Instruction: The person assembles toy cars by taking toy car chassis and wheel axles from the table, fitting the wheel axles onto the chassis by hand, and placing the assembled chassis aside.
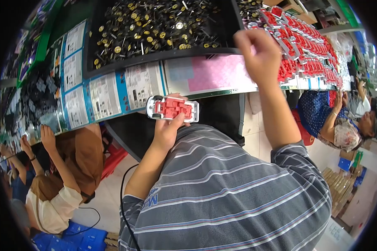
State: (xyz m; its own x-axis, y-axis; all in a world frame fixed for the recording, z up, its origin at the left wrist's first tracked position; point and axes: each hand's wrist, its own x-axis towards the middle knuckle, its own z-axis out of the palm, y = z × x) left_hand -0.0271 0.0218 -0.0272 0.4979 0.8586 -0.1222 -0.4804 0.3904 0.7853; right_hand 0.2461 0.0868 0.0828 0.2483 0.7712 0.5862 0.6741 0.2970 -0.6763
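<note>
My left hand [166, 134] holds a toy car [172, 108] in front of my body, with its red inner side facing up. The car has a white shell, and black wheels show at its left end. My right hand [262, 56] is raised beside the right edge of a black tray [163, 57], its fingers curled in. Slight blur and the curled fingers hide whatever may be in them. Many small black wheels with yellow hubs and thin metal axles [151, 29] lie loose in the tray.
Rows of red and white toy car bodies [301, 46] cover the table at the right. Printed sheets [104, 94] and a pink sheet [218, 73] lie along the near edge. Black parts [40, 90] are heaped at the left. Other people sit at both sides, a co-worker's hand [48, 138] at the left.
</note>
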